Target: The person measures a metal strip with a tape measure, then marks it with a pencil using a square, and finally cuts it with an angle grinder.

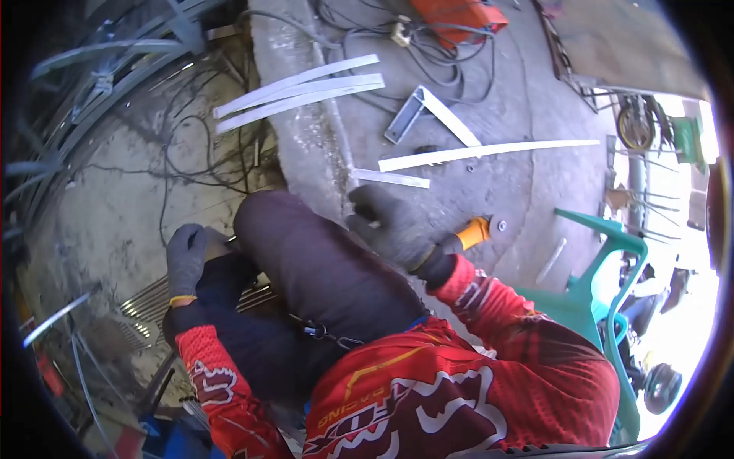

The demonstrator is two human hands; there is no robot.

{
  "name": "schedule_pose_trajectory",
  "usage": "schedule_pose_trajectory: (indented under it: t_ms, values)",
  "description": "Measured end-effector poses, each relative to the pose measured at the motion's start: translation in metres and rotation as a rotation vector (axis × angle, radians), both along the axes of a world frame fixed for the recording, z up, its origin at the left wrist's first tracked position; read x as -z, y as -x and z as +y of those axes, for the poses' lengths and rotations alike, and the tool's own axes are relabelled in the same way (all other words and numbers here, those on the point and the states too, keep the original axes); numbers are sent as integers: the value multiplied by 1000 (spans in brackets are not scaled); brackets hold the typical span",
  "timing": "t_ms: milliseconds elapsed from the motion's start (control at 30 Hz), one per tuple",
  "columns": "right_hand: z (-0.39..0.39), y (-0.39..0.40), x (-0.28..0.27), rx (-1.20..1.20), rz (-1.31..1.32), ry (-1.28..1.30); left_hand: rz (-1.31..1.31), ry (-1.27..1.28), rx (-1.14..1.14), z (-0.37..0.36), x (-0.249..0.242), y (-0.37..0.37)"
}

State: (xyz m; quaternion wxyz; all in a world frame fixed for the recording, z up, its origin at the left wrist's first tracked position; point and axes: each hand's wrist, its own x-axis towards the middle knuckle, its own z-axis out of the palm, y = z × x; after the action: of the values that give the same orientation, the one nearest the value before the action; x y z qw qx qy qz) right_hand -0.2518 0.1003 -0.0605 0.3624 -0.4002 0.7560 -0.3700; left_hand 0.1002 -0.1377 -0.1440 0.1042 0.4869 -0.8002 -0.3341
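My left hand (186, 262), in a grey glove, rests by my left knee with its fingers curled; what it holds, if anything, is hidden. My right hand (391, 224), also gloved in grey, is above the floor beside my other knee, its thumb and fingers apart and nothing between them. Just beyond my right hand lies a short metal strip (391, 179), and a long white strip (489, 154) lies farther out. An orange-bodied tool (474, 232) with a disc is on the floor beside my right wrist.
Three metal strips (302, 90) lie across the concrete ledge. An angled metal piece (434, 115) sits near black cables (451, 73) and an orange-red case (459, 19). A green plastic chair (577, 306) stands at the right. Metal bars (115, 69) fill the upper left.
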Motion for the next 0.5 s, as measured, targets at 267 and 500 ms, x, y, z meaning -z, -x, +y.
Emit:
schedule_pose_trajectory:
  t_ms: [267, 500]
  values:
    - [-20, -48, 34, -291, 114, 278, 25, -7, -8, 2, 3, -11]
    - [-3, -16, 56, -268, 175, 331, -58, -59, -29, 9, 14, -32]
